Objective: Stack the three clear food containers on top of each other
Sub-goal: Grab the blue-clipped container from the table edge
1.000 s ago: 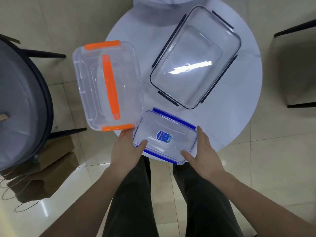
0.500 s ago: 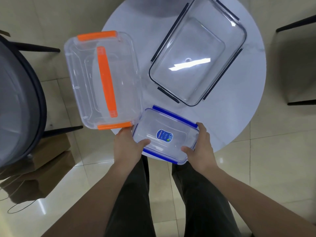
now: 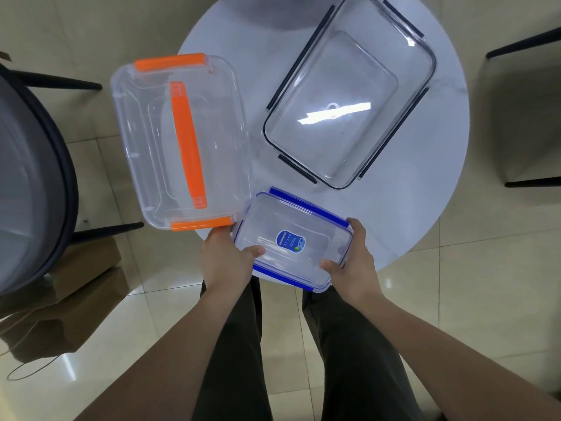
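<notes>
Three clear containers sit on a round white table (image 3: 419, 214). The small one with blue clips (image 3: 291, 238) is at the near edge, partly overhanging it. My left hand (image 3: 227, 256) grips its left end, thumb on the lid. On its right end my right hand (image 3: 352, 262) holds it the same way. The container with orange clips and an orange handle (image 3: 182, 141) lies at the left, jutting over the table edge. A large container with dark clips (image 3: 349, 95) lies at the back right.
A dark round chair (image 3: 33, 183) stands at the left with brown paper bags (image 3: 69, 299) on the floor beside it. Another chair (image 3: 522, 110) is at the right. My legs are below the table's near edge.
Both hands have closed tighter on the ends of the blue-clipped container, thumbs now on its lid. The container has shifted slightly toward me at the table edge.
</notes>
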`<control>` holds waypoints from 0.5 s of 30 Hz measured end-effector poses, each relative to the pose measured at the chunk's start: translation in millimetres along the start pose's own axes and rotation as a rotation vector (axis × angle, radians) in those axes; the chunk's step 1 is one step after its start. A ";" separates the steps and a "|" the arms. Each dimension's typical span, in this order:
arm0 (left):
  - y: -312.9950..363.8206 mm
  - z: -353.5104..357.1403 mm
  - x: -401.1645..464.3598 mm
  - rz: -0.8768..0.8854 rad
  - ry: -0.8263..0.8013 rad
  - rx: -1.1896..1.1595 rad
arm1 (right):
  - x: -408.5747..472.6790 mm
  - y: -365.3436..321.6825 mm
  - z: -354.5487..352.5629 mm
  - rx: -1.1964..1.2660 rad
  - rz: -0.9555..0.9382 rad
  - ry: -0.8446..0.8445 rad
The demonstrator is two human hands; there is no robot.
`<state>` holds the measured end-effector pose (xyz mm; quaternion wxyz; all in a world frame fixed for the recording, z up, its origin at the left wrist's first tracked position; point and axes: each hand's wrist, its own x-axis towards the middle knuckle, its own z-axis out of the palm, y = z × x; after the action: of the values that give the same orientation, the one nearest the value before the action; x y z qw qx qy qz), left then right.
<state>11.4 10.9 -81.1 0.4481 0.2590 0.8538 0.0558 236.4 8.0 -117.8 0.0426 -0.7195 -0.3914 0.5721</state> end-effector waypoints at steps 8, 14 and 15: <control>-7.3 4.1 -7.3 0.068 0.016 -0.044 | -1.3 1.3 -2.6 -0.018 -0.060 -0.017; -16.9 6.7 -13.1 0.060 0.015 -0.056 | -3.9 4.0 -6.2 -0.056 -0.091 -0.031; -18.6 6.7 -13.1 0.062 0.014 -0.058 | -4.5 4.2 -6.3 -0.050 -0.097 -0.033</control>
<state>15.5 -12.5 -81.5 0.4476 0.2718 0.8465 0.0961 243.7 4.8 -114.1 0.0458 -0.6909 -0.4407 0.5712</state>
